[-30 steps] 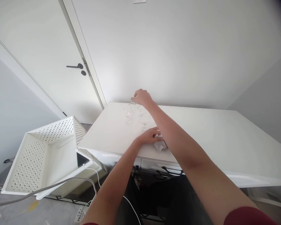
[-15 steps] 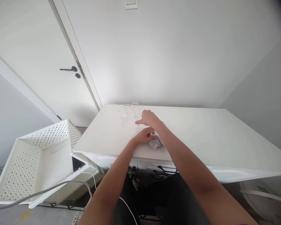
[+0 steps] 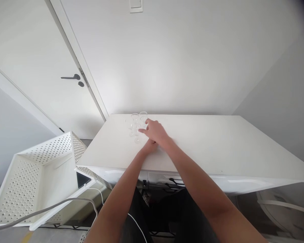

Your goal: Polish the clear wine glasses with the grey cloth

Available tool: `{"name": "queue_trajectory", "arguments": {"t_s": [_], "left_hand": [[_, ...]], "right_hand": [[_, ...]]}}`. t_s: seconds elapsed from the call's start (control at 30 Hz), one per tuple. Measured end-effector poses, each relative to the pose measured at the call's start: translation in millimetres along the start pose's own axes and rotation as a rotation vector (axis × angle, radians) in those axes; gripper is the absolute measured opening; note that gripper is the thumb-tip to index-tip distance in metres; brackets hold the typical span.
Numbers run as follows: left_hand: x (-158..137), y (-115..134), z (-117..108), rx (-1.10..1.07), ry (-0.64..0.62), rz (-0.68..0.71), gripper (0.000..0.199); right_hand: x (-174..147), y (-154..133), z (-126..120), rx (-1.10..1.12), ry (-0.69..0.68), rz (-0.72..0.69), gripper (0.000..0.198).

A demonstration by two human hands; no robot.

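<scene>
Several clear stemmed glasses (image 3: 135, 122) stand upright together at the left rear of the white table. My right hand (image 3: 156, 131) is just to their right, thumb and forefinger spread beside the nearest glass (image 3: 137, 139). Nothing shows in its grasp. Below and partly behind it is my left hand (image 3: 150, 146), low over the tabletop, with its fingers covered by the right hand and wrist. The pale cloth seen under the left hand earlier is hidden now.
The white table (image 3: 205, 145) runs along the wall, its front edge close to my body. A white perforated basket (image 3: 57, 177) stands at the left, with a grey cable (image 3: 55, 203) across its front. Dark drawer handles (image 3: 176, 182) stick out under the tabletop.
My right hand has moved left, and its thumb and forefinger have spread. The nearest glass now stands closer to the others. The left hand and cloth have become covered by the right hand.
</scene>
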State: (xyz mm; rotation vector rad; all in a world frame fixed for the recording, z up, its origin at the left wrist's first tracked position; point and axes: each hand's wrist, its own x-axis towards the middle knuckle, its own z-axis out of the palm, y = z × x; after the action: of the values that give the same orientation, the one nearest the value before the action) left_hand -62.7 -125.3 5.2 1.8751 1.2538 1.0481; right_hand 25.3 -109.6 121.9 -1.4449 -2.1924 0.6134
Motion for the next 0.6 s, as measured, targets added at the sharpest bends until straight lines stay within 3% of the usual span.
{"name": "queue_trajectory", "arguments": {"t_s": [0.07, 0.13, 0.2, 0.27, 0.33, 0.47, 0.53, 0.6], "left_hand": [[1, 1, 2, -0.048, 0.016, -0.006, 0.035], [0, 4, 2, -0.100, 0.031, -0.023, 0.039], [-1, 9, 1, -0.141, 0.048, -0.059, 0.044], [-3, 14, 0, -0.172, 0.067, -0.098, 0.048], [-4, 16, -2, -0.201, 0.090, -0.112, 0.052], [-5, 16, -2, -0.268, 0.087, -0.082, 0.057], [-5, 16, -2, -0.285, 0.065, -0.086, 0.058], [-5, 15, -2, -0.282, 0.035, -0.115, 0.060]], "right_hand": [[-17, 35, -18, 0.180, 0.148, -0.075, 0.028], [-37, 73, -31, 0.301, 0.222, -0.106, 0.032], [-55, 104, -33, 0.342, 0.143, -0.198, 0.026], [-69, 125, -25, 0.278, 0.015, -0.369, 0.051], [-75, 136, -12, 0.209, -0.028, -0.467, 0.061], [-65, 140, 9, 0.206, 0.084, -0.465, 0.024], [-54, 141, 11, 0.319, 0.118, -0.432, 0.017], [-41, 143, 11, 0.542, 0.126, -0.342, 0.026]]}}
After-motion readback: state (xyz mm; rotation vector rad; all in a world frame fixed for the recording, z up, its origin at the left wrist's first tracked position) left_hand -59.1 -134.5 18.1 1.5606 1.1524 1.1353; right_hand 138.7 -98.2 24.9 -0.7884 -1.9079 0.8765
